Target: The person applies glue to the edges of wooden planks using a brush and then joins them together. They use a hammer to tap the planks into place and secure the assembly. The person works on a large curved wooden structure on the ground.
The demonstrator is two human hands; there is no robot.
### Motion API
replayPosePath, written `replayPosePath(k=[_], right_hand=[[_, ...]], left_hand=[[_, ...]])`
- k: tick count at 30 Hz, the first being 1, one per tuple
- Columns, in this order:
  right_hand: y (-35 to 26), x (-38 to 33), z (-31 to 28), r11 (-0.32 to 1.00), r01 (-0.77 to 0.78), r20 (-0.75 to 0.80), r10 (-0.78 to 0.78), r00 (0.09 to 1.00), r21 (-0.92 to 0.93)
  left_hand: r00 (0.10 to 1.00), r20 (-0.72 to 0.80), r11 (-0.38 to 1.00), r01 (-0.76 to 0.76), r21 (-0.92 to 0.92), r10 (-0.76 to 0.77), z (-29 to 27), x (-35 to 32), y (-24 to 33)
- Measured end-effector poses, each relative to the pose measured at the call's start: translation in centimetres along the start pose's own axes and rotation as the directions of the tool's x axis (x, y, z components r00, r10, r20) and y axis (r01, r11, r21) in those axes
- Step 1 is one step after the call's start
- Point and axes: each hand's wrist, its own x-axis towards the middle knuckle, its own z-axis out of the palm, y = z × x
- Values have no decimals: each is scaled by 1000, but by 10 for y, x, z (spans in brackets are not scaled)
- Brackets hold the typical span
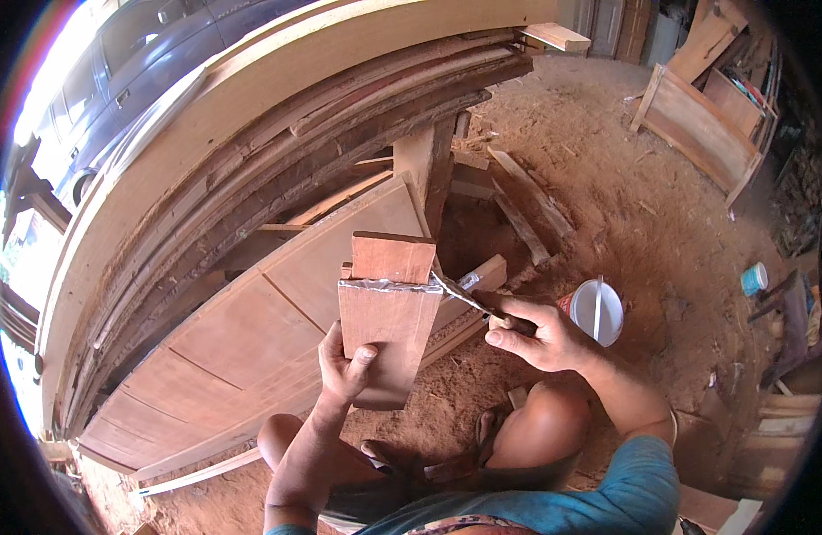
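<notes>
My left hand [344, 367] grips a wooden board [388, 325] by its left edge, thumb on the face. The board's far end narrows to a tenon [393, 257]. A whitish, glue-like smear [388, 286] runs along the shoulder at the tenon's base. In my right hand [546, 335] is a slim, knife-like spreader [464, 292], its blade coated with pale stuff. The blade's tip meets the board's right edge beside the smear. My fingers wrap round its handle, hiding part of it.
A panelled wooden door [210, 370] leans at left below stacked planks [277, 152]. Right of my right hand stands a white tub [614, 316] with a stick across it. Loose wood strips [531, 209] lie on the dirt floor [589, 134]. A wooden drawer-like box [701, 125] sits far right.
</notes>
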Motion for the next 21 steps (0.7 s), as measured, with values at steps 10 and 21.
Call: replayPosePath(k=[10, 21], right_hand=[[-41, 26, -36, 903, 158, 178, -93, 980, -399], [-62, 37, -61, 876, 118, 260, 8, 966, -467]], left_hand=[[1000, 29, 1000, 2, -15, -1, -12, -5, -8], [1000, 19, 997, 4, -79, -3, -2, -3, 5]])
